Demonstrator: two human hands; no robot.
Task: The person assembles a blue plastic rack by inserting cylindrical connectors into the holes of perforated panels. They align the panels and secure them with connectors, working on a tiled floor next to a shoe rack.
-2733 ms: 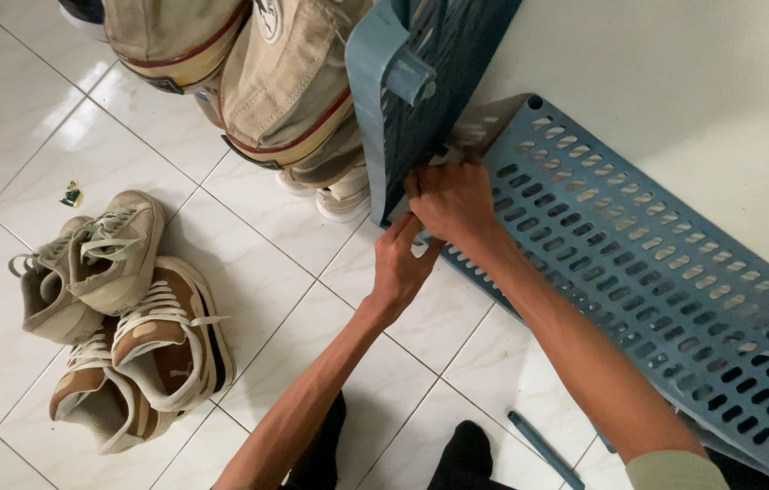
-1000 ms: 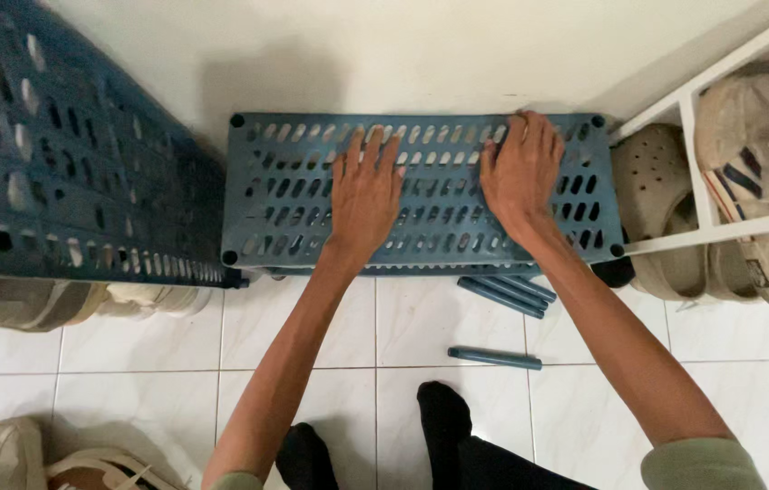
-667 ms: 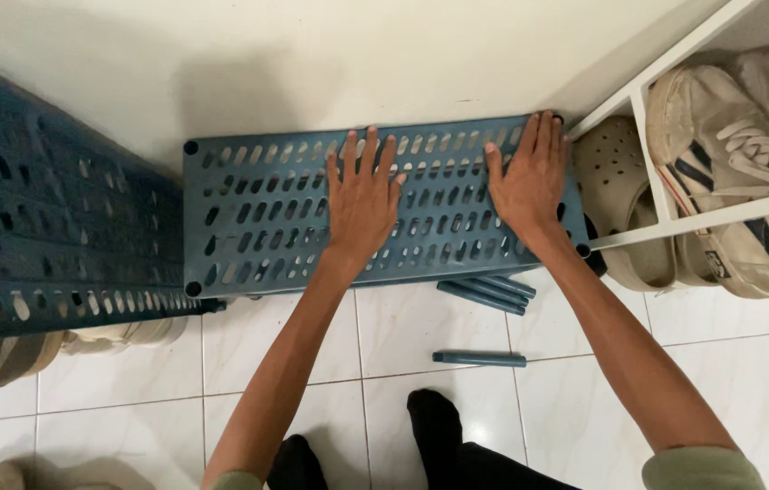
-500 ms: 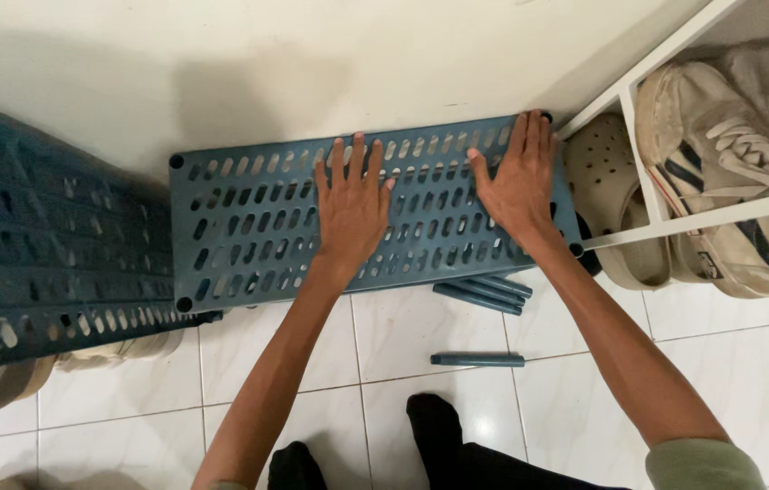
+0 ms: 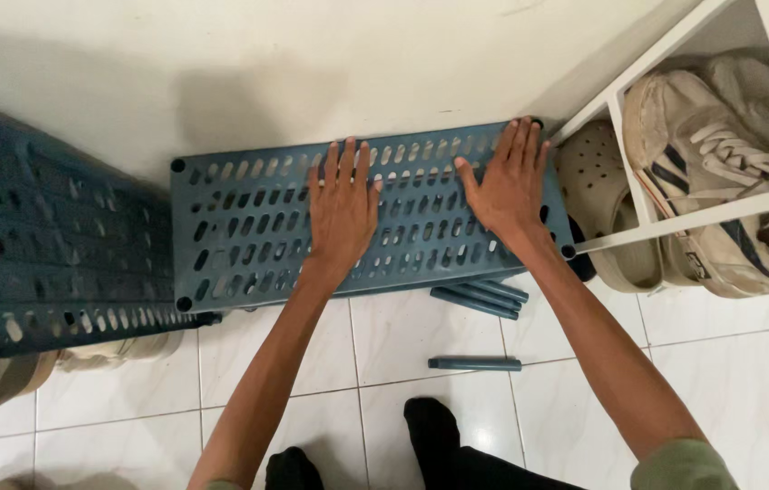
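- Hands first: my left hand and right hand both lie palm-down on the blue slotted shelf panel, fingers spread wide and flat, gripping nothing.
- The panel lies flat on the floor, its far edge against the wall, its right end touching the white shoe rack that holds a beige clog and worn sneakers.
- A second blue slotted panel sits just to the left, raised over beige shoes.
- Near the panel's right corner a bundle of blue tubes lies half under its edge; one loose blue tube rests on the tiled floor, nearer to me.
- Step in hand, as I judge it: pressing or seating the panel in place. The next move would call for steady, even downward pressure from both palms, or freeing a hand for a tube.
- Against the frame half a second ago, my hands have shifted slightly left along the panel, with the right hand sitting further from its right end; the tubes have not moved.
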